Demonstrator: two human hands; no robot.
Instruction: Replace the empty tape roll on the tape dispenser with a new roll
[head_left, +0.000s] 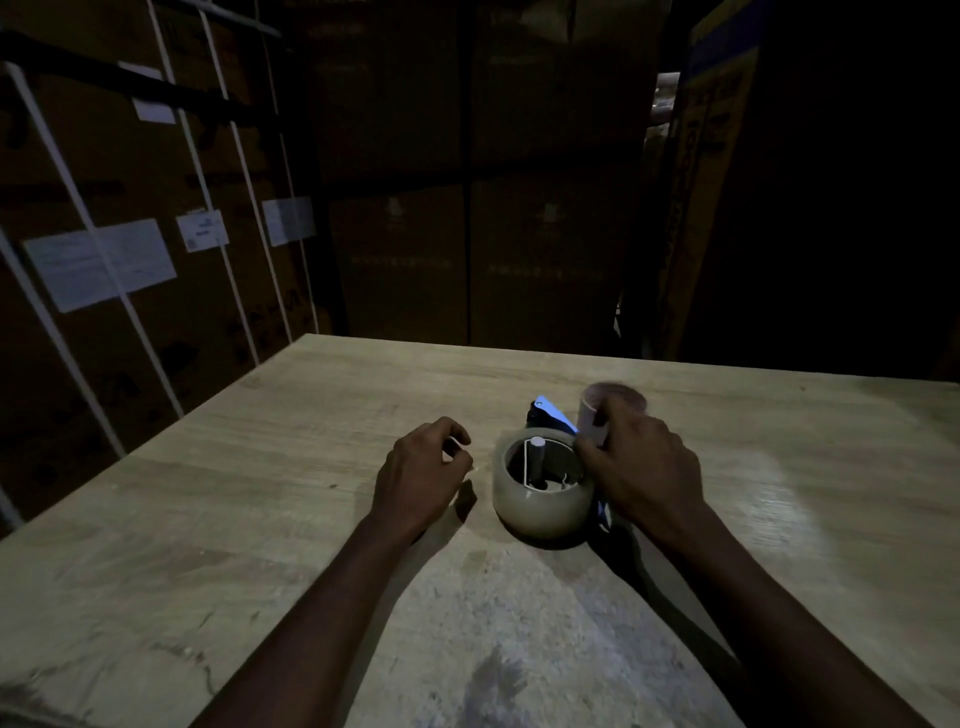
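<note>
Head view — dim light, 1 wooden worktop (311, 441) with stacked cartons (156, 208) behind it. A full tape roll (540, 506) sits flat near the worktop's centre, seated over the white spindle (535, 460) of the dispenser (550, 413), whose dark and blue body shows beyond the roll and just beside it on the right. Left hand (421, 475) rests on the worktop just left of the roll, not touching it, fingers (457, 434) curled loosely and holding nothing. Right hand (641, 467) is at the roll's right rim — its fingers grip the empty core (597, 410), which is blurred.
</note>
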